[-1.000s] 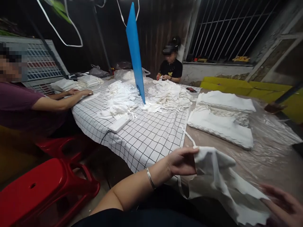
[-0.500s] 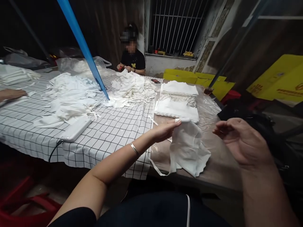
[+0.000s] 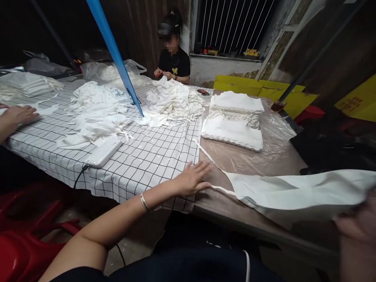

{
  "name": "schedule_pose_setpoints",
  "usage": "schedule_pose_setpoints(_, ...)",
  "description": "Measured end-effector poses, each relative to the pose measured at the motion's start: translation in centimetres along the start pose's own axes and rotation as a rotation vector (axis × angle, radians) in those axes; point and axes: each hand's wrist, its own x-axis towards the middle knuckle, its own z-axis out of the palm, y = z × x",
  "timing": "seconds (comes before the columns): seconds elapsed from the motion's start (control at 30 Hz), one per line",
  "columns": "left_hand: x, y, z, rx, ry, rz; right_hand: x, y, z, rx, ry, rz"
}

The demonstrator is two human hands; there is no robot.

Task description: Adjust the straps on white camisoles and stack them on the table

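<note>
A white cloth piece with narrow straps (image 3: 282,190) stretches across the right end of the table and past its front edge. At the right edge of the view, my right hand (image 3: 357,221) grips the far end of this cloth, raised off the table; motion smears the fingers. My left hand (image 3: 194,178) lies open with fingers spread, near the border of the checked cloth. One strap passes by its thumb. Beyond the piece sit stacks of folded white cloth pieces (image 3: 235,131) with scalloped edges.
A blue post (image 3: 117,58) rises between heaps of loose white cloth (image 3: 176,98). A white flat box with a cable (image 3: 104,150) lies on the checked tablecloth (image 3: 152,176). One person (image 3: 173,62) sits opposite; another person's hand (image 3: 20,117) rests at left. Red stools (image 3: 17,250) stand below.
The cloth piece has gone from hanging in my left hand to being stretched rightward by my right hand. My left hand has let go and spread its fingers lower down. The view has shifted slightly.
</note>
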Motion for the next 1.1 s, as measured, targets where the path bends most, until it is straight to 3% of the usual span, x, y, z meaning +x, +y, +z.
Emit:
schedule_pose_setpoints(0.07, -1.0, -3.3, -0.5, 0.180, -0.070, -0.133, -1.4, 1.8, 3.0, 0.127, 0.126, 0.120)
schedule_pose_setpoints(0.1, -1.4, -4.7, -1.1, 0.249, -0.105, -0.167, -2.3, 2.7, 4.7, 0.156, 0.126, 0.194)
schedule_pose_setpoints(0.2, -2.2, -7.9, -3.7, 0.386, -0.184, -0.202, -4.5, 5.1, 8.8, 0.149, -0.004, 0.300)
schedule_pose_setpoints(0.33, -2.5, -9.8, -7.2, 0.528, -0.137, -0.365, -5.1, 6.7, 9.5, 0.032, -0.093, 0.223)
schedule_pose_setpoints(0.43, -2.3, -8.9, -7.1, 0.507, -0.145, -0.335, -4.8, 6.9, 8.7, -0.034, -0.109, 0.178)
schedule_pose_setpoints(0.53, -2.2, -5.9, -4.5, 0.475, -0.124, -0.227, -4.9, 6.9, 8.6, -0.100, -0.103, 0.158)
schedule_pose_setpoints(0.67, -2.1, -1.2, -0.8, 0.510, 0.107, -0.324, -5.2, 7.0, 8.8, -0.152, -0.106, 0.146)
schedule_pose_setpoints(0.77, -1.9, 0.5, 1.1, 0.475, 0.075, -0.398, -5.2, 7.1, 8.8, -0.168, -0.092, 0.089)
schedule_pose_setpoints(0.87, -2.0, 0.5, 2.0, 0.456, 0.049, -0.423, -5.2, 7.1, 8.9, -0.175, -0.085, 0.054)
schedule_pose_setpoints(0.97, -2.4, -0.2, 1.3, 0.265, 0.125, -0.458, -5.2, 7.1, 8.9, -0.169, -0.092, 0.056)
schedule_pose_setpoints(1.1, -3.6, -1.9, -3.6, -0.407, 0.426, -0.484, -5.4, 7.1, 8.9, -0.160, -0.110, 0.080)
